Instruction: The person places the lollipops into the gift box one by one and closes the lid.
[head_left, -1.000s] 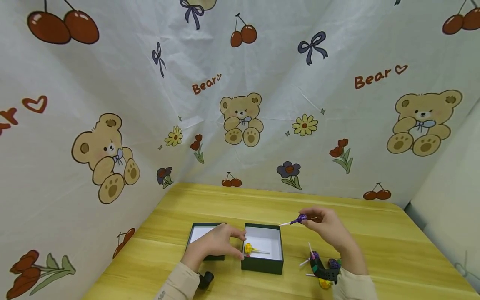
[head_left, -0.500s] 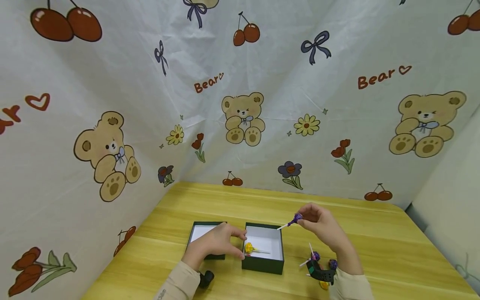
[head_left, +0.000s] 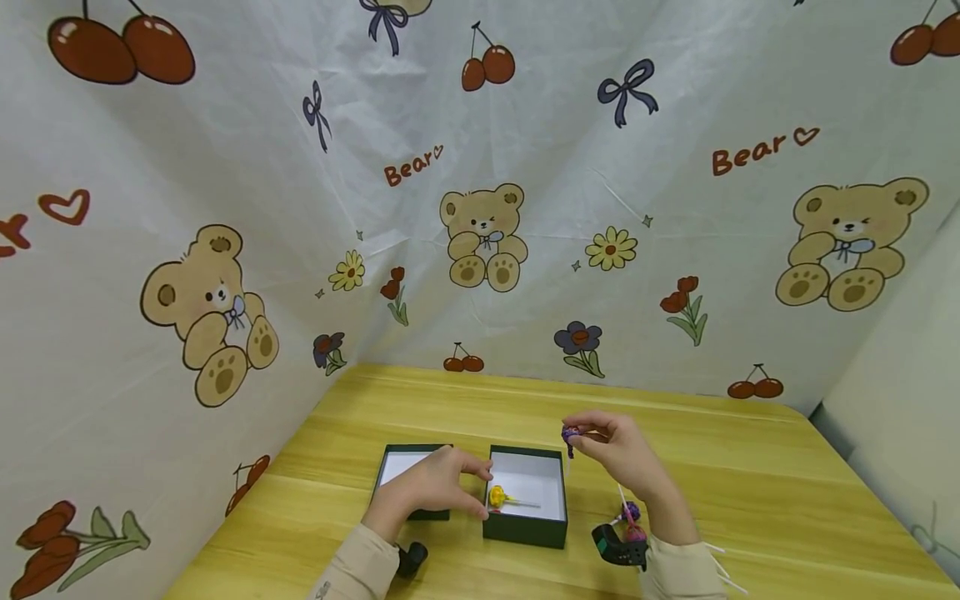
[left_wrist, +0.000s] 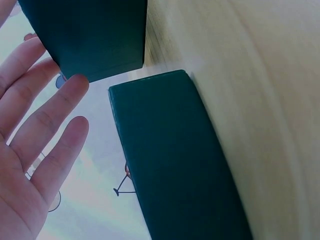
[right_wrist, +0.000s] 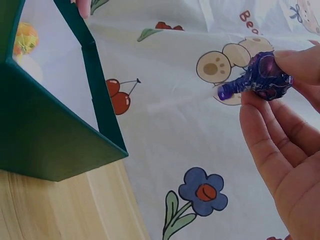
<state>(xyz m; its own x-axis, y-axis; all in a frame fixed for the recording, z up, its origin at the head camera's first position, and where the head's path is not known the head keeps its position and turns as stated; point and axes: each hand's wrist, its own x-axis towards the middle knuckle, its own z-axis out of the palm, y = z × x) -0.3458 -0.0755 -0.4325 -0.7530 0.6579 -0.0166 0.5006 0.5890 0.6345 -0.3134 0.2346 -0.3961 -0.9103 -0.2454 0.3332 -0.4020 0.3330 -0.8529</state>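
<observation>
Purple lollipop [head_left: 572, 434] pinched at head by right hand [head_left: 622, 454], lower centre of frame, just above right rim of dark green box [head_left: 525, 530]. Stick direction unclear. Left hand [head_left: 433, 487] open, resting on box left edge beside yellow lollipop [head_left: 497, 497] inside.

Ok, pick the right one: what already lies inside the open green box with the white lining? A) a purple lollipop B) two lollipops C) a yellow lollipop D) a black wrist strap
C: a single yellow lollipop lies in the green box, near its left wall, while the right hand pinches the purple lollipop in the air above the box's right rim.
</observation>
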